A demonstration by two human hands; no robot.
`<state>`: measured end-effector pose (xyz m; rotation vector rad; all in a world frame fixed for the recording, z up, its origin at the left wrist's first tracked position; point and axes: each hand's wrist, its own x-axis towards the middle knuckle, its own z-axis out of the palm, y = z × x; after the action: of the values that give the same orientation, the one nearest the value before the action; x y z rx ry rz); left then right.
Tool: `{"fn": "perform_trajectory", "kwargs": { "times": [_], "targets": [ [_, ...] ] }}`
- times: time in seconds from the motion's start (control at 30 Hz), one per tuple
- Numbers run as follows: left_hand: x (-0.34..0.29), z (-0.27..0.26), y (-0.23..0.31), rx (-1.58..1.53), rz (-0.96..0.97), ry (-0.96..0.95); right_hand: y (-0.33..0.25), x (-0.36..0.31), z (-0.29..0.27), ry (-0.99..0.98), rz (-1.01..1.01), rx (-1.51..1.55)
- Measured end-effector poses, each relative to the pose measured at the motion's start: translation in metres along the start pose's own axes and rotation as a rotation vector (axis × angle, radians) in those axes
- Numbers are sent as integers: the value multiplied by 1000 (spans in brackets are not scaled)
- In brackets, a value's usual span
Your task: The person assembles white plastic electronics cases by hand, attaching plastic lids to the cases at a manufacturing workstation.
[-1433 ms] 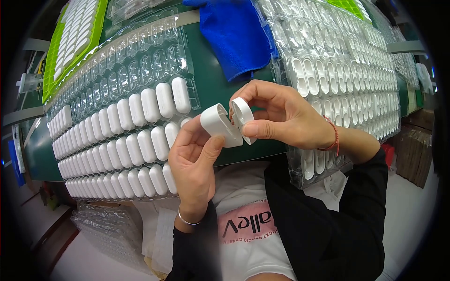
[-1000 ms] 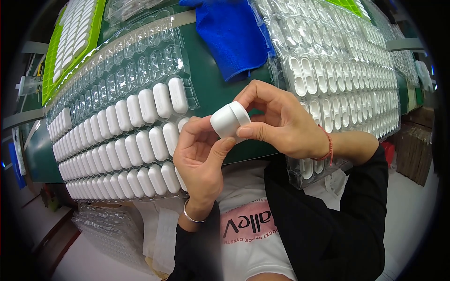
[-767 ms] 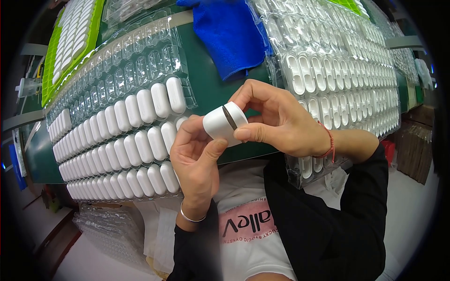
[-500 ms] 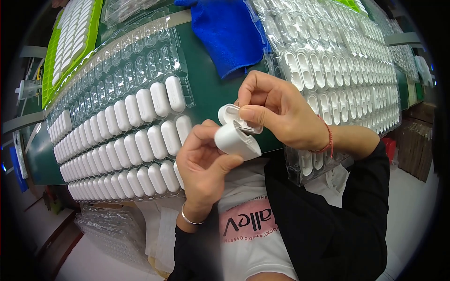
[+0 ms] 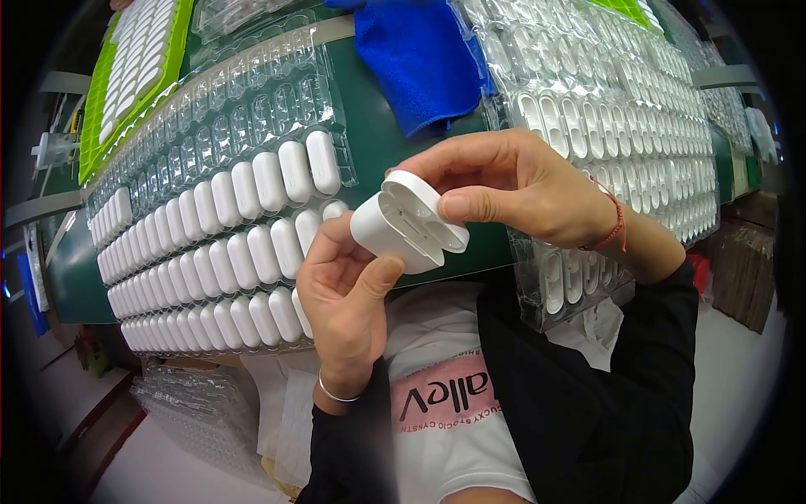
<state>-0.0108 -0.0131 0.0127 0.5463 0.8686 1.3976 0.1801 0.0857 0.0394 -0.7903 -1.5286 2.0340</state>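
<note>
Between my hands is a white earbud charging case, its body tilted and its inner cavities showing. My left hand grips the body from below, thumb on its front. The white lid stands raised at the body's rim; my right hand pinches it between thumb and fingers. Whether the lid is fixed to the body at the hinge, I cannot tell. Left of my hands, a clear plastic tray bears rows of closed white cases. To the right, another clear tray holds rows of hollow white lids or shells.
A blue cloth lies on the green tabletop beyond my hands. At the far left is a lime-green tray with white pieces. Stacked clear trays stand below the table's left edge, and brown cardboard at the right.
The lid has come down onto the body's rim and lines up with it. Both hands have shifted slightly left, and the case has turned so its inside shows.
</note>
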Motion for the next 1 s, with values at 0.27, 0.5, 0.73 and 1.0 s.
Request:
{"fn": "perform_trajectory", "kwargs": {
  "times": [0.27,0.5,0.73,1.0],
  "targets": [
    [1,-5,-5,95,-38,-11,0,-2,2,-5,45,-1],
    [2,-3,-7,88,-29,-14,-2,-5,7,49,1,-114],
    [5,2,-5,96,-58,35,-2,-6,11,105,42,-117],
    [6,-4,-10,78,-2,73,0,-5,7,75,122,-70]
  ]
}}
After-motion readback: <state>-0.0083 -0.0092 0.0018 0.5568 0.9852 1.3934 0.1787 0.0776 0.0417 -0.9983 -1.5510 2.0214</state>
